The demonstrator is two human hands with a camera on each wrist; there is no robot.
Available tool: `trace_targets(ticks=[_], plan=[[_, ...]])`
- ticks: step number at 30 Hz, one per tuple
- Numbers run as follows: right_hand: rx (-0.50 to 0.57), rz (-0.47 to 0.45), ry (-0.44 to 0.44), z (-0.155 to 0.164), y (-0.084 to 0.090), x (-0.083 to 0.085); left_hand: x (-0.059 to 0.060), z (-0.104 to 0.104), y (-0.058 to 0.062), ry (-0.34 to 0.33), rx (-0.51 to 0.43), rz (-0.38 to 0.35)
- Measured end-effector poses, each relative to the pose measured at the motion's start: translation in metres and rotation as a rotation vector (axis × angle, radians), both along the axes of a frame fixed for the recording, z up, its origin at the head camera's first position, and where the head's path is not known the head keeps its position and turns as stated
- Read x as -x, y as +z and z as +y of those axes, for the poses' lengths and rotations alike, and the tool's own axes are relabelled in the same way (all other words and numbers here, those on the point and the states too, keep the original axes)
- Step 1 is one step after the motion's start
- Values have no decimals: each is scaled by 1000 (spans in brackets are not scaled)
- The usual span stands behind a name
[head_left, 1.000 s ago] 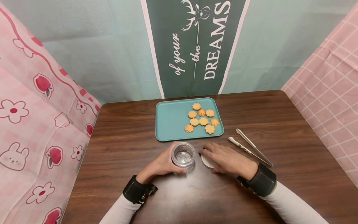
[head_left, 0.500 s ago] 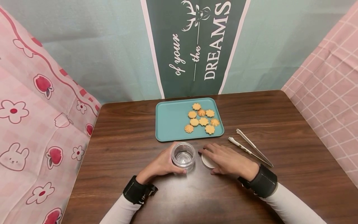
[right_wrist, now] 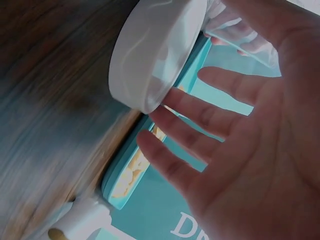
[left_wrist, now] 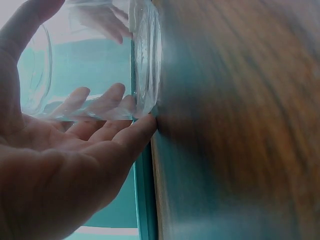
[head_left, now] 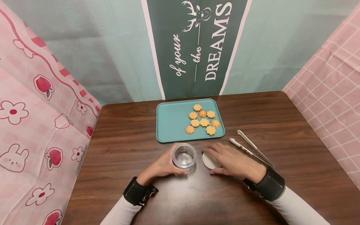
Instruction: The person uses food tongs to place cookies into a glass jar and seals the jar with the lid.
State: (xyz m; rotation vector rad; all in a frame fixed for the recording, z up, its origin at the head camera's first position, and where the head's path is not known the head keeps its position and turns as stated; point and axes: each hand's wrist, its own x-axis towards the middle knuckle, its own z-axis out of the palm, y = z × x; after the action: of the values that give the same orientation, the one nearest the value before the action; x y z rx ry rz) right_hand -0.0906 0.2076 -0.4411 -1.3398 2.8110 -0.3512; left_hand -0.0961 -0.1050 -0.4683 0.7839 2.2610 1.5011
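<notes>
On the desk (head_left: 126, 131), just in front of the teal tray (head_left: 171, 122) of cookies (head_left: 203, 121), stands a clear glass jar (head_left: 184, 156), upright and open-topped. The left hand (head_left: 160, 165) curls its grip around the jar's side. Just beside it lies a white lid (head_left: 208, 161), flat on the wood; the right hand (head_left: 233, 161) rests over it with straight, spread fingers (right_wrist: 195, 135). Tongs (head_left: 253, 149) lie near that hand
</notes>
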Motion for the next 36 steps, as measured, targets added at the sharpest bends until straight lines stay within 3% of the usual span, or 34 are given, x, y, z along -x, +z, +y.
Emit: trace_targets(ticks=[8, 19, 36], plan=[[42, 43, -36, 10, 4, 0, -1, 0, 1, 9, 19, -6], [63, 23, -121, 33, 10, -5, -3, 0, 1, 13, 19, -15], [93, 106, -164, 67, 14, -7, -1, -1, 1, 6, 27, -2]])
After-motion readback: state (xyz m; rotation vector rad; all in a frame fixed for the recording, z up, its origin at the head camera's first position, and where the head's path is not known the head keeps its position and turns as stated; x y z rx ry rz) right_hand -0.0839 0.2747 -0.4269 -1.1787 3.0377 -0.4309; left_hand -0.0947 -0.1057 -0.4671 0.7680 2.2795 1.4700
